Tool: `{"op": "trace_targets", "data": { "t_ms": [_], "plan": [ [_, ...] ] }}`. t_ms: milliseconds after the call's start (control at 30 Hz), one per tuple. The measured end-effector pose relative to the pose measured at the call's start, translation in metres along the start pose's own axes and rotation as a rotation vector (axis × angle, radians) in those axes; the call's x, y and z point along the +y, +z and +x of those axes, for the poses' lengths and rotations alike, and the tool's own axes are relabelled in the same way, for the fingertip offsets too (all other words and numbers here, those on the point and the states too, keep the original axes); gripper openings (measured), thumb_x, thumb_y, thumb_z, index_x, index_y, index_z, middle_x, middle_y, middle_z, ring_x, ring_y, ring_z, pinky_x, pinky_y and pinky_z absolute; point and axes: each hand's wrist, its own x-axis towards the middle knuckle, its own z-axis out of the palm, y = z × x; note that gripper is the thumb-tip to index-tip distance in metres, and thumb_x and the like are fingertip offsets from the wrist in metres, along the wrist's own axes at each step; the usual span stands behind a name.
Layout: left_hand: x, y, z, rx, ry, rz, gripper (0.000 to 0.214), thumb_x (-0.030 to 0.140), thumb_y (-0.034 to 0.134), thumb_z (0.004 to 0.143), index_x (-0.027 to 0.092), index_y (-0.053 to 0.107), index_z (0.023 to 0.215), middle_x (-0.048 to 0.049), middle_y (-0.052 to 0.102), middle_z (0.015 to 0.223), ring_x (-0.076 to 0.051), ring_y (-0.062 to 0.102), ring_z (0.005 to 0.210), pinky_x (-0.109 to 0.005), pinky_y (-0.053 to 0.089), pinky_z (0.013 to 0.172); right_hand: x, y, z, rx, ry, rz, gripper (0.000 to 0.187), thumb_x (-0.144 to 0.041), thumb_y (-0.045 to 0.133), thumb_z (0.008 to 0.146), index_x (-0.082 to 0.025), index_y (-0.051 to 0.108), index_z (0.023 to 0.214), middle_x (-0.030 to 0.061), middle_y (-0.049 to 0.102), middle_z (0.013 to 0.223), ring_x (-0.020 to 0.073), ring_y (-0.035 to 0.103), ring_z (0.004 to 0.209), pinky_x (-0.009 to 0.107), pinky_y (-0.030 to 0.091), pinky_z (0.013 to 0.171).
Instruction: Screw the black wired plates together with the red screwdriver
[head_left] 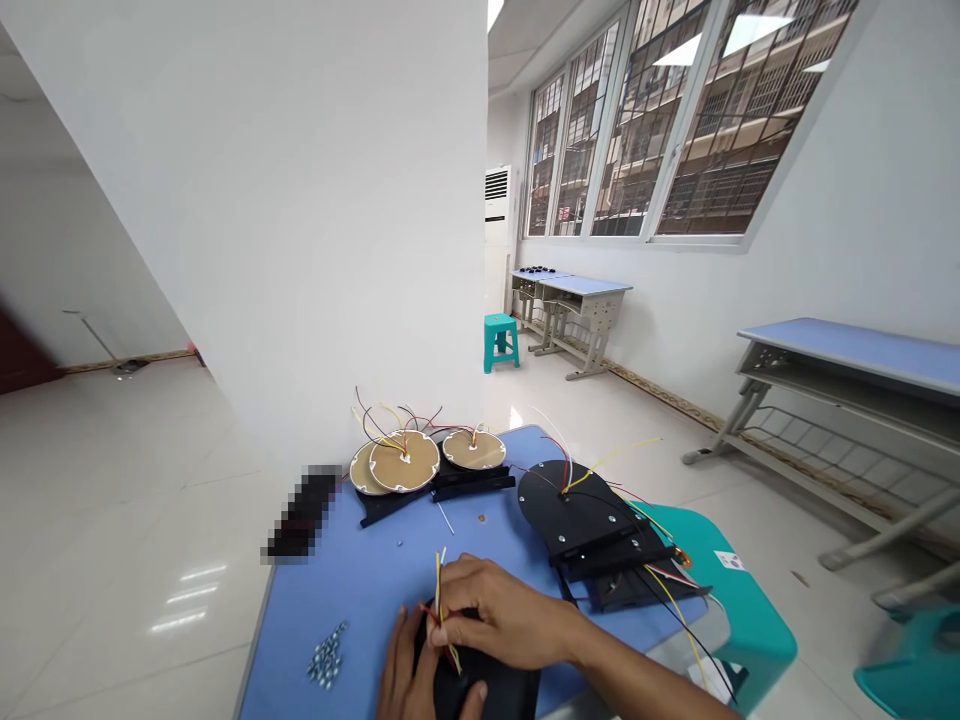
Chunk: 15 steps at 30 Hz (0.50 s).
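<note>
Left hand (405, 675) and right hand (499, 612) together, both clamped on a black rounded plastic housing (484, 685) with red and yellow wires (439, 590), right forearm angled in, at the near edge of a blue tabletop (352, 590).

Two hands (457, 630) share one black piece (487, 685). Beyond the hands lie three tan discs (405, 461), and to the right of those, at least two stacked black plates (574, 505). Left of the hands sits one heap of small metal fasteners (326, 655). Far beyond the hands stand two more desks (574, 290) and one teal stool (501, 340).
</note>
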Motion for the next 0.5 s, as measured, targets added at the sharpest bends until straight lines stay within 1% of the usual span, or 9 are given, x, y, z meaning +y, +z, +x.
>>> {"op": "trace_targets", "data": {
  "t_ms": [100,167,267,333,400,433,467,500],
  "plan": [
    [0.001,0.007,-0.006,0.054,0.016,0.051,0.059,0.042,0.06,0.075,0.021,0.049,0.129,-0.0131,0.06,0.129,-0.035,0.054,0.12,-0.048,0.048,0.093,0.0,-0.001,0.001,-0.007,0.005,0.016,0.048,-0.056,0.044,0.094,-0.019,0.056,0.065,-0.0017,0.053,0.068,0.0131,0.052,0.07,0.028,0.041,0.081],
    [0.001,0.008,-0.007,0.101,0.032,0.101,0.058,0.045,0.054,0.079,0.02,0.046,0.13,-0.0142,0.06,0.126,-0.034,0.057,0.116,-0.049,0.049,0.09,0.0,-0.001,0.004,-0.011,0.014,0.033,0.049,-0.057,0.046,0.093,-0.019,0.057,0.065,-0.0006,0.055,0.069,0.0133,0.053,0.07,0.028,0.042,0.081],
    [0.001,0.006,-0.006,0.142,0.062,0.136,0.055,0.051,0.045,0.085,0.018,0.046,0.129,-0.0161,0.06,0.122,-0.033,0.058,0.112,-0.049,0.05,0.088,-0.001,-0.001,0.007,-0.027,0.038,0.059,0.046,-0.056,0.051,0.091,-0.019,0.057,0.064,0.0001,0.058,0.07,0.0132,0.055,0.07,0.025,0.044,0.077],
    [0.001,0.004,-0.004,0.152,0.082,0.132,0.052,0.052,0.042,0.087,0.019,0.047,0.127,-0.016,0.059,0.123,-0.032,0.058,0.112,-0.048,0.05,0.087,-0.001,-0.002,0.007,-0.027,0.074,0.062,0.039,-0.049,0.055,0.09,-0.019,0.059,0.066,0.0,0.06,0.072,0.013,0.056,0.071,0.023,0.045,0.073],
    [0.0,0.002,-0.003,0.142,0.097,0.114,0.048,0.052,0.041,0.088,0.021,0.051,0.123,-0.0145,0.058,0.125,-0.031,0.058,0.112,-0.047,0.051,0.086,0.0,-0.006,0.004,-0.013,0.133,0.051,0.026,-0.04,0.058,0.09,-0.019,0.063,0.074,0.0001,0.062,0.077,0.0132,0.057,0.073,0.023,0.046,0.072],
    [0.0,0.001,-0.003,0.134,0.102,0.105,0.046,0.052,0.042,0.087,0.022,0.054,0.12,-0.0136,0.058,0.125,-0.031,0.058,0.112,-0.046,0.052,0.086,0.002,-0.008,0.0,-0.004,0.167,0.042,0.018,-0.035,0.061,0.088,-0.019,0.065,0.083,0.0005,0.064,0.081,0.0137,0.058,0.076,0.023,0.047,0.074],
    [-0.002,0.0,-0.003,0.127,0.108,0.097,0.044,0.053,0.044,0.086,0.023,0.056,0.117,-0.0127,0.058,0.126,-0.03,0.058,0.112,-0.046,0.052,0.086,0.003,-0.011,-0.004,0.003,0.203,0.027,0.014,-0.03,0.063,0.086,-0.019,0.066,0.093,0.0013,0.066,0.088,0.0148,0.059,0.081,0.025,0.047,0.078],
    [-0.003,0.0,-0.003,0.12,0.115,0.086,0.043,0.053,0.046,0.085,0.023,0.057,0.115,-0.0123,0.059,0.126,-0.03,0.058,0.112,-0.046,0.052,0.086,0.005,-0.013,-0.01,0.011,0.241,0.009,0.022,-0.027,0.065,0.084,-0.019,0.065,0.104,0.0029,0.066,0.097,0.0165,0.06,0.089,0.027,0.046,0.085]
  ]
}}
